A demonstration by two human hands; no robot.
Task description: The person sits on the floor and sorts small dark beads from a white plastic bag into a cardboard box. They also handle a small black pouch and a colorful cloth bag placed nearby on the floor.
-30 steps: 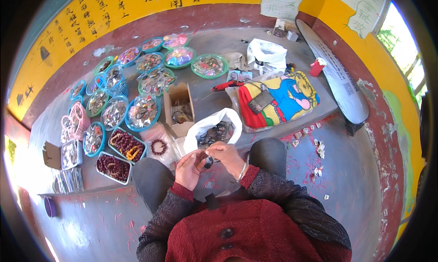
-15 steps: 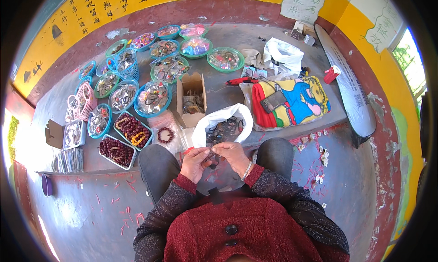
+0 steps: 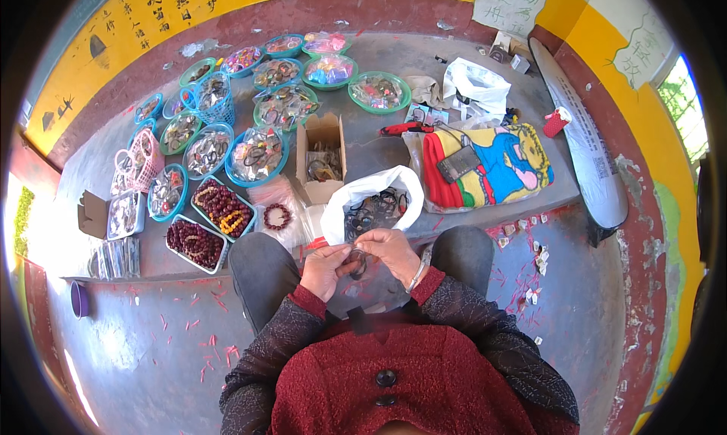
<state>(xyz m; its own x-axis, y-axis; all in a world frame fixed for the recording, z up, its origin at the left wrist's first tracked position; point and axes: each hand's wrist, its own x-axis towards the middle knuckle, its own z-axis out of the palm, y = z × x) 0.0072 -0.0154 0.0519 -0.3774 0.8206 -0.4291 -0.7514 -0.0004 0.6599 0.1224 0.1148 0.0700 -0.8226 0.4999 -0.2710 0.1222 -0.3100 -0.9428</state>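
Note:
Above my lap, my left hand and my right hand meet with their fingertips pinched together. Between them hangs a small dark looped cord piece; its exact kind is too small to tell. Just beyond my fingers a white plastic bag stands with its mouth spread, full of tangled dark cord pieces. To the left of the bag, a reddish bead bracelet lies on clear plastic sleeves. A silvery bangle circles my right wrist.
An open cardboard box stands behind the bag. Dark red bead strings fill two trays at left, near several basins of packaged trinkets. Right of the bag lie a colourful folded towel and, on it, a phone.
My right hand has risen slightly and its fingers have parted a little from the left ones. More of the dark loop shows between them. The whole view has shifted slightly.

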